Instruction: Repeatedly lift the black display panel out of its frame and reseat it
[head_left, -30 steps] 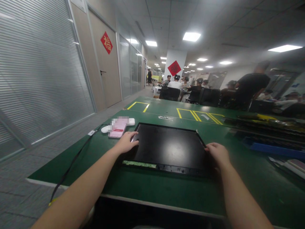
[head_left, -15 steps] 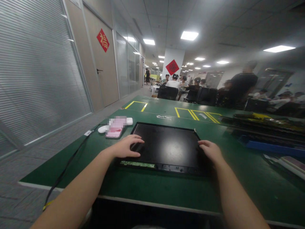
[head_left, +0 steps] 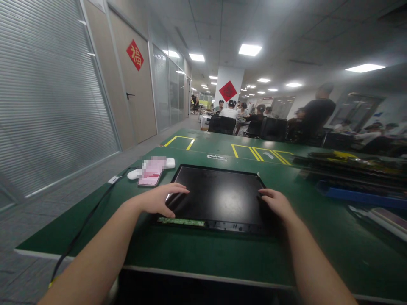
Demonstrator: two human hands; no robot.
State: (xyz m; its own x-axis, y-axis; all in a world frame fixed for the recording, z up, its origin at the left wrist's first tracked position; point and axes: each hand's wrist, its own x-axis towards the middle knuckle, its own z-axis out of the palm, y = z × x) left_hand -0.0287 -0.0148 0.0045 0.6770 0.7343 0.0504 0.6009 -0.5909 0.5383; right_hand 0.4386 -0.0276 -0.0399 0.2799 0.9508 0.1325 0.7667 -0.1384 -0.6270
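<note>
A dark screen panel lies flat in a black frame on the green table. Along its near edge a green circuit board strip is exposed. My left hand is over the panel's left edge, thumb and fingers spread apart. At the right edge, my right hand has its fingers stretched over the border, with the thumb side mostly hidden. Whether either hand presses on the panel or only hovers just above it, I cannot tell.
A pink phone on a white stand lies left of the panel. A black cable crosses the table's left side. Dark stacked parts and a blue tray are at the right. Several people sit farther back.
My left thumb has moved toward the panel's near left corner, and the left hand has shifted slightly outward. The right hand stays at the right edge. The view has shifted slightly.
</note>
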